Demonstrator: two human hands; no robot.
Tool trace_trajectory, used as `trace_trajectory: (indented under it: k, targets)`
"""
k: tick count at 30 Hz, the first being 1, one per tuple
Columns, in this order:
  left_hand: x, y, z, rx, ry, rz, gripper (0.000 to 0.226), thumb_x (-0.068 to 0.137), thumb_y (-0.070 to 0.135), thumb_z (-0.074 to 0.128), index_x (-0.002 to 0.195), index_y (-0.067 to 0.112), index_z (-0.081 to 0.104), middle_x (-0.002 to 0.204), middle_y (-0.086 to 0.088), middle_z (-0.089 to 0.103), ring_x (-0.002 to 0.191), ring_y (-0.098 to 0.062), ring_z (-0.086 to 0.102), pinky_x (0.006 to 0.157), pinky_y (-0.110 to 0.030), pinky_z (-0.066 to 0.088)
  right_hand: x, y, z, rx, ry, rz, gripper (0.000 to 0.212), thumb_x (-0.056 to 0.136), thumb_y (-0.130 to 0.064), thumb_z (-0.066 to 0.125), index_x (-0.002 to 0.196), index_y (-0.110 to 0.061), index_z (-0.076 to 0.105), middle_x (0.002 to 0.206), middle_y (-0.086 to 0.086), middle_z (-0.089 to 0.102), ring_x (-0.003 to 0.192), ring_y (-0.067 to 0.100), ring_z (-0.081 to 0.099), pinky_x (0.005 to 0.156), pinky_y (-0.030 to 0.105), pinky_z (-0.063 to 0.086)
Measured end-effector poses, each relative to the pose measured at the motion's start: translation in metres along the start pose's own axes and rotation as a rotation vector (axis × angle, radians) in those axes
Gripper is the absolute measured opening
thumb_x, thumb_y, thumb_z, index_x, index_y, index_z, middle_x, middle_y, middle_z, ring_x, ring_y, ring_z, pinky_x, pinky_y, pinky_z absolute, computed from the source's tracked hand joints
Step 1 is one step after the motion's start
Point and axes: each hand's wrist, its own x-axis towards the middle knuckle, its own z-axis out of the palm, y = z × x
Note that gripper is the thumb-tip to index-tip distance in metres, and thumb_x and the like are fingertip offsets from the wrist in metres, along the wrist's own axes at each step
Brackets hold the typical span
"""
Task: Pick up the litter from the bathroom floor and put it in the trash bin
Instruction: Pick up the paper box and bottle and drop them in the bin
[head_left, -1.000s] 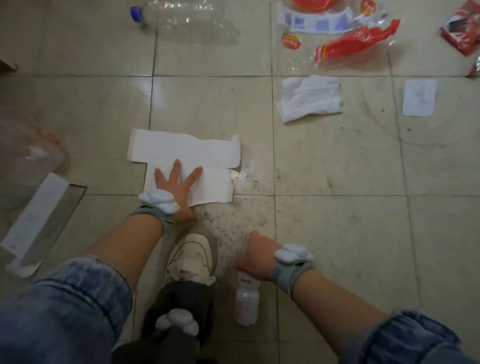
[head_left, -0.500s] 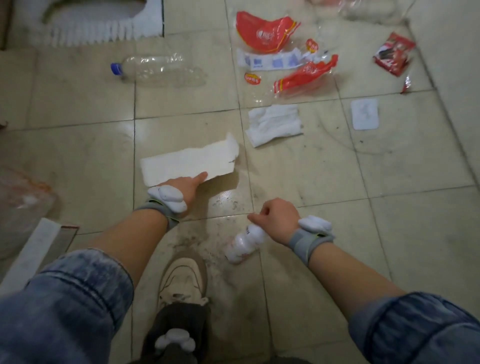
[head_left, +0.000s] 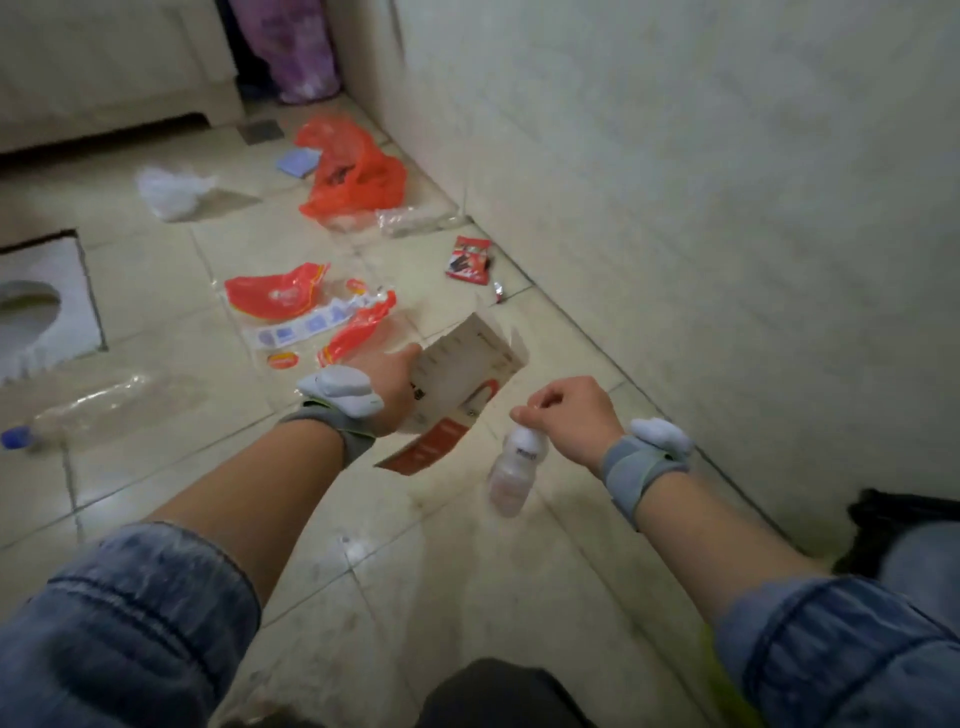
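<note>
Far to the left of the left hand, a clear plastic bottle (head_left: 88, 410) lies on the floor (head_left: 415, 571), not yet collected. Just beyond that hand's knuckles, red and clear wrappers (head_left: 306, 312) are also waiting.

The left hand (head_left: 392, 382) grips a white and red sheet of card (head_left: 467, 364) by one edge and holds it off the floor, probably so it can be carried flat. To its right and a little apart, the right hand (head_left: 569, 418) pinches a small white bottle (head_left: 514, 470) by its top, so the bottle hangs below the fingers. With one piece of litter in each hand, this looks like a single trip to the bin.

Right of the right forearm sits a dark shape (head_left: 893, 525). It may be the trash bin, but I cannot tell.

Half a second ago both hands were down at the floor, the left just taking the sheet's edge. Now both are raised and the view has swung right towards the wall.
</note>
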Motion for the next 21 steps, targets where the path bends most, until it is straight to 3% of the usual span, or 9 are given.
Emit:
trace_trajectory:
  k: [3, 5, 8, 11, 13, 15, 16, 18, 21]
  targets:
    - [0.013, 0.046, 0.003, -0.050, 0.044, 0.077, 0.022, 0.080, 0.036, 0.038, 0.100, 0.029, 0.045, 0.101, -0.002, 0.063, 0.087, -0.025, 0.062, 0.079, -0.043, 0.052, -0.010, 0.023, -0.042, 0.038, 0.110, 0.073, 0.034, 0.085, -0.032, 0.066, 0.074, 0.000, 0.068, 0.074, 0.003, 0.062, 0.072, 0.018, 0.056, 0.066, 0.025, 0.040]
    - [0.018, 0.092, 0.009, -0.099, -0.045, 0.111, 0.018, 0.085, 0.027, 0.044, 0.103, 0.023, 0.043, 0.099, -0.007, 0.062, 0.086, -0.028, 0.061, 0.085, -0.047, 0.051, -0.024, 0.042, -0.077, -0.021, 0.203, 0.119, 0.045, 0.090, -0.035, 0.056, 0.057, -0.005, 0.052, 0.060, 0.004, 0.050, 0.065, 0.022, 0.047, 0.059, 0.029, 0.035]
    - [0.010, 0.155, 0.017, -0.154, -0.114, 0.094, 0.008, 0.086, 0.023, 0.042, 0.094, 0.022, 0.040, 0.088, -0.005, 0.058, 0.080, -0.029, 0.059, 0.080, -0.045, 0.052, -0.052, 0.065, -0.121, -0.131, 0.251, 0.214, 0.043, 0.094, -0.033, 0.044, 0.057, -0.010, 0.044, 0.060, 0.006, 0.047, 0.062, 0.025, 0.045, 0.059, 0.029, 0.033]
    - [-0.003, 0.213, 0.030, -0.397, -0.209, 0.042, 0.029, 0.089, 0.006, 0.046, 0.117, 0.003, 0.051, 0.110, -0.021, 0.062, 0.100, -0.041, 0.061, 0.079, -0.043, 0.053, -0.082, 0.087, -0.161, -0.163, 0.231, 0.299, 0.042, 0.094, -0.021, 0.039, 0.053, -0.011, 0.039, 0.058, 0.006, 0.044, 0.056, 0.021, 0.041, 0.054, 0.028, 0.030]
    - [-0.013, 0.245, 0.038, -0.578, -0.293, -0.017, 0.038, 0.090, 0.002, 0.042, 0.127, -0.004, 0.048, 0.122, -0.027, 0.059, 0.110, -0.043, 0.059, 0.087, -0.043, 0.051, -0.103, 0.098, -0.182, -0.198, 0.175, 0.366, 0.039, 0.093, -0.011, 0.039, 0.054, -0.010, 0.039, 0.063, 0.009, 0.047, 0.060, 0.021, 0.043, 0.056, 0.027, 0.032]
    - [-0.022, 0.269, 0.047, -0.680, -0.379, -0.056, 0.039, 0.092, 0.001, 0.041, 0.130, -0.007, 0.046, 0.128, -0.027, 0.056, 0.113, -0.041, 0.058, 0.081, -0.040, 0.051, -0.123, 0.113, -0.196, -0.241, 0.099, 0.433, 0.036, 0.093, -0.005, 0.038, 0.057, -0.010, 0.039, 0.072, 0.014, 0.050, 0.069, 0.023, 0.046, 0.061, 0.027, 0.035]
    - [-0.026, 0.279, 0.051, -0.683, -0.413, -0.061, 0.039, 0.092, 0.000, 0.041, 0.130, -0.008, 0.046, 0.129, -0.027, 0.055, 0.107, -0.039, 0.060, 0.071, -0.036, 0.050, -0.133, 0.120, -0.202, -0.307, 0.071, 0.470, 0.037, 0.093, -0.005, 0.038, 0.057, -0.010, 0.038, 0.075, 0.015, 0.050, 0.072, 0.024, 0.047, 0.062, 0.027, 0.035]
    - [-0.030, 0.278, 0.053, -0.697, -0.430, -0.088, 0.038, 0.093, 0.001, 0.040, 0.129, -0.008, 0.047, 0.129, -0.028, 0.055, 0.073, -0.027, 0.058, 0.055, -0.028, 0.043, -0.141, 0.122, -0.201, -0.464, 0.028, 0.461, 0.038, 0.093, -0.013, 0.044, 0.056, -0.013, 0.037, 0.069, 0.009, 0.051, 0.073, 0.023, 0.048, 0.057, 0.027, 0.033]
    - [-0.033, 0.281, 0.056, -0.766, -0.344, -0.116, 0.033, 0.094, 0.002, 0.038, 0.123, -0.004, 0.053, 0.128, -0.029, 0.055, 0.057, -0.016, 0.042, 0.055, -0.026, 0.039, -0.155, 0.119, -0.186, -0.593, 0.023, 0.400, 0.032, 0.089, -0.035, 0.053, 0.064, -0.016, 0.046, 0.081, 0.002, 0.054, 0.083, 0.025, 0.057, 0.067, 0.026, 0.036]
